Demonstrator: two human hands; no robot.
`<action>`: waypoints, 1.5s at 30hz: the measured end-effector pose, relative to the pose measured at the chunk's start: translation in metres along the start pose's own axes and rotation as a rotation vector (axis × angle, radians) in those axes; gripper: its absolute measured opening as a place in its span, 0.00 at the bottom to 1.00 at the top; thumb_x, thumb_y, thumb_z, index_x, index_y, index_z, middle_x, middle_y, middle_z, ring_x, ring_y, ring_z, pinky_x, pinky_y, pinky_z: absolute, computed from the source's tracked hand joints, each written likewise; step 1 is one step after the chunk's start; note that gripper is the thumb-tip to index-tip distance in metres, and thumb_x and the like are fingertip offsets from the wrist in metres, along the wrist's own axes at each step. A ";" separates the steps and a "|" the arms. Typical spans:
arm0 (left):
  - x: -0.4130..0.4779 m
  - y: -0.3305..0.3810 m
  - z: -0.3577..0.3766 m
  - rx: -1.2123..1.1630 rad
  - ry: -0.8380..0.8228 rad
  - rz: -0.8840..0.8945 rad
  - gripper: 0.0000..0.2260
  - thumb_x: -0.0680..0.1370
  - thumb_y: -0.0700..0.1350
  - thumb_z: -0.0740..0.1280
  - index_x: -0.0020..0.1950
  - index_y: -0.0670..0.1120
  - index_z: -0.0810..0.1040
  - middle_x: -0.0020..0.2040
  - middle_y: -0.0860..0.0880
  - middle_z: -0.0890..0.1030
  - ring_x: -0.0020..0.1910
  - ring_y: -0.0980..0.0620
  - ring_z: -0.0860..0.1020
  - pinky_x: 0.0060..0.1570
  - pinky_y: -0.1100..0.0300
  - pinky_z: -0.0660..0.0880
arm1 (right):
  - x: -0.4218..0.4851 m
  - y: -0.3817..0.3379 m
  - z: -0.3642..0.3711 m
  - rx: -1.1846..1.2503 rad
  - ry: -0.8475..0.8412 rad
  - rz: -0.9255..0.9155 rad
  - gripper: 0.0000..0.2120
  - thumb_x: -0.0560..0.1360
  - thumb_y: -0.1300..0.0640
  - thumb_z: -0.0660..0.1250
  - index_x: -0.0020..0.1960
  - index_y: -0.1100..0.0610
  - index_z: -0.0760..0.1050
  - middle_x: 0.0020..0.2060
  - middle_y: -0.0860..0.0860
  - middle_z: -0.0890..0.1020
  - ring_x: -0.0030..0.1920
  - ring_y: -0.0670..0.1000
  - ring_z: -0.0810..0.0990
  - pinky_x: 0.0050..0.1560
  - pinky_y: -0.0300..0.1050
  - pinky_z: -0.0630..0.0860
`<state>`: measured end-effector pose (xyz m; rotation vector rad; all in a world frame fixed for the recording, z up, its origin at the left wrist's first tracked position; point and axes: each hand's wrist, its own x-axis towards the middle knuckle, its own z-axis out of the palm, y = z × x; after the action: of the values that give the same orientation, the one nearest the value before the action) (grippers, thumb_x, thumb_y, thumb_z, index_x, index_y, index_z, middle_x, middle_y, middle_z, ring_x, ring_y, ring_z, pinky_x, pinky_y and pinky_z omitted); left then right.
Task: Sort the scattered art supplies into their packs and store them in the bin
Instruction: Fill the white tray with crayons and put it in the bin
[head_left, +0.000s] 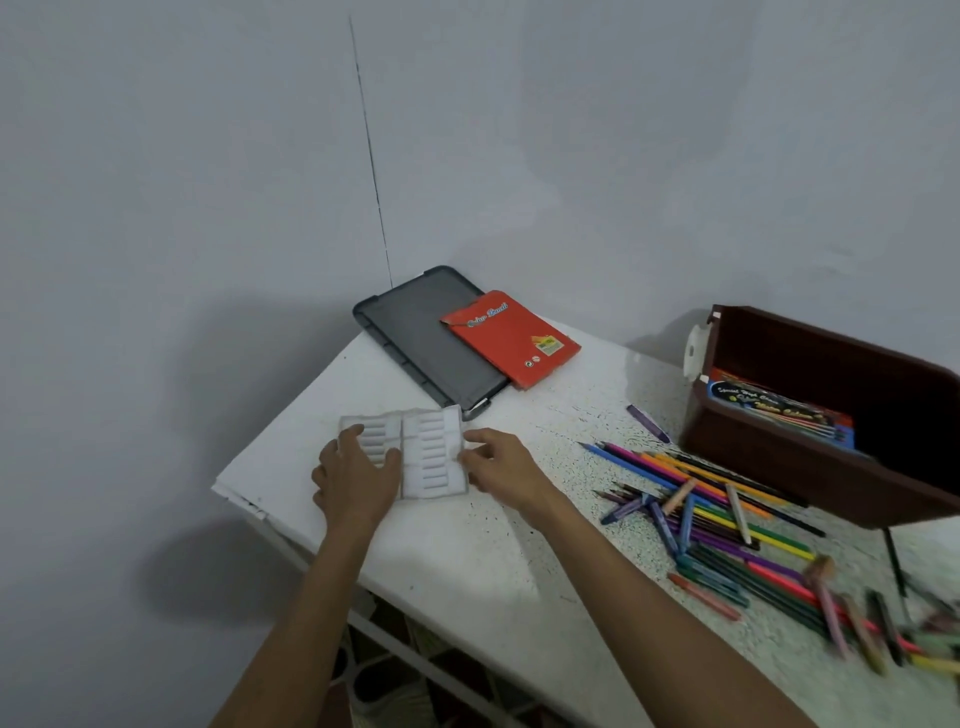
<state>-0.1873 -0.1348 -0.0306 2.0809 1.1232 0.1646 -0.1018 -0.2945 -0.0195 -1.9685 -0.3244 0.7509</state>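
One pack looks stored so far, most of the job is left, by my read. Left to right: left hand (358, 475) lies flat, fingers spread, on the left half of a white plastic tray (415, 452) with ribbed slots; not gripping, just pressing. Right hand (501, 467) pinches the tray's right edge between thumb and fingertips. Slots look empty, though blur makes that uncertain. Behind the tray, a grey lid (415, 343) lies flat with a red pencil box (511, 338) half on it, away from the bin. One purple pen (648, 423) sits alone on the table (467, 561). The loose pencils and pens (727, 519) are heaped right of the hands, unsorted, just in front of the brown bin (831, 415). Bin holds one blue pack (779, 410). Remaining: fill tray and box, bin them.
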 end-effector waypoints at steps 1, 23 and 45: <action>-0.001 0.001 0.001 -0.006 0.003 0.005 0.26 0.78 0.51 0.67 0.74 0.49 0.64 0.74 0.40 0.65 0.70 0.37 0.64 0.67 0.41 0.63 | -0.001 0.000 -0.001 -0.003 0.013 -0.005 0.21 0.77 0.53 0.65 0.69 0.53 0.72 0.50 0.51 0.82 0.48 0.48 0.81 0.52 0.48 0.78; -0.041 0.068 0.047 -0.382 -0.324 0.279 0.07 0.79 0.45 0.66 0.57 0.51 0.80 0.49 0.55 0.81 0.49 0.54 0.80 0.48 0.57 0.78 | -0.102 0.060 -0.116 0.395 0.508 0.057 0.11 0.81 0.61 0.62 0.56 0.53 0.82 0.50 0.50 0.85 0.50 0.50 0.84 0.42 0.43 0.80; -0.160 0.132 0.118 -0.343 -0.925 0.254 0.07 0.80 0.41 0.67 0.55 0.46 0.83 0.41 0.49 0.85 0.36 0.54 0.83 0.40 0.60 0.79 | -0.247 0.144 -0.182 0.526 0.794 0.094 0.14 0.80 0.59 0.63 0.61 0.47 0.80 0.54 0.45 0.84 0.53 0.48 0.83 0.52 0.53 0.82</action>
<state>-0.1452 -0.3659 0.0097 1.6595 0.2441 -0.4236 -0.1909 -0.6207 0.0098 -1.6190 0.4086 0.0461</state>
